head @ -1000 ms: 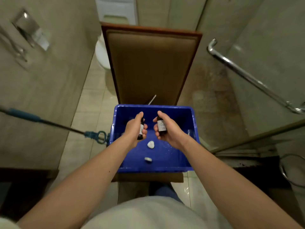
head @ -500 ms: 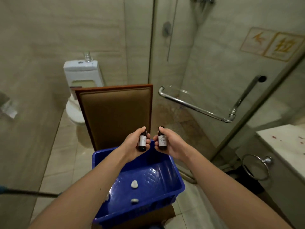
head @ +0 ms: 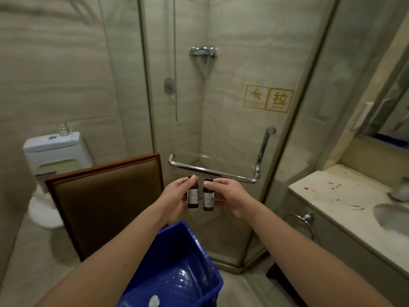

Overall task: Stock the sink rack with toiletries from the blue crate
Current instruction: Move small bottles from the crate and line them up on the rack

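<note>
My left hand [head: 174,196] grips a small dark bottle [head: 193,197] with a pale label, held upright. Right beside it, my right hand [head: 230,196] holds a second dark bottle [head: 208,199] of the same kind. Both bottles hang in the air above and beyond the blue crate [head: 190,244], which sits low in the view on a chair. A small white item [head: 153,301] lies on the crate's floor. No sink rack shows in the view.
A brown padded chair back [head: 106,200] stands to the left, with a white toilet [head: 55,156] behind it. The glass shower door carries a chrome handle bar [head: 212,172] straight ahead. A marble counter [head: 345,200] with a sink basin [head: 391,218] runs along the right.
Both hands have lifted the two bottles up out of the crate, and my view has swung up and to the right, bringing the counter and sink into sight.
</note>
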Demonstrator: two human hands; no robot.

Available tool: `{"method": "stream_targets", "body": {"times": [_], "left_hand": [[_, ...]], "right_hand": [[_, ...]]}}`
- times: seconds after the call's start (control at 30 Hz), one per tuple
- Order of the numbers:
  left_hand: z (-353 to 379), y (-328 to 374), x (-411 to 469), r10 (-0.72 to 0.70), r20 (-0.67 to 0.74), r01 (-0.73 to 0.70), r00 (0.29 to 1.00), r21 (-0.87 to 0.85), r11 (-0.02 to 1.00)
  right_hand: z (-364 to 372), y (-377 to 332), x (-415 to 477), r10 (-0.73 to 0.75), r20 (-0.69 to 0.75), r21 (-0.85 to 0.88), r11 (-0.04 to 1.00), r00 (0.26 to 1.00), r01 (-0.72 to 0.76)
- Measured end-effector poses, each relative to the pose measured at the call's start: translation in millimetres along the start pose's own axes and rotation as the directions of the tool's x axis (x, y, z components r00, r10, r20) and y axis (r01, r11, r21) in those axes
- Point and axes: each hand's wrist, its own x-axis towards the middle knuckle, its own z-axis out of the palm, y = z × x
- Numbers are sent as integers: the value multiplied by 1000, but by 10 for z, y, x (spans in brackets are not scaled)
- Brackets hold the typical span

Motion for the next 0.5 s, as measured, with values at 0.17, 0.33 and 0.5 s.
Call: {"method": "stream_targets", "body": {"times": [0.17,0.33,0.5], "left_hand": [[503,229,185,75,106,-88,992,130,988],[1153,362,409,135,186,-182,973,272,945],[1872,376,636,183,300,-297,936,395,869]], "right_hand": [[-468,-316,-194,-72,-79,-68,995,994,67],[-1117,-574,-420,-124,-188,-117,988,974,103],[-1823,-811,-791,-141,-239,-186,978,961,97]]}}
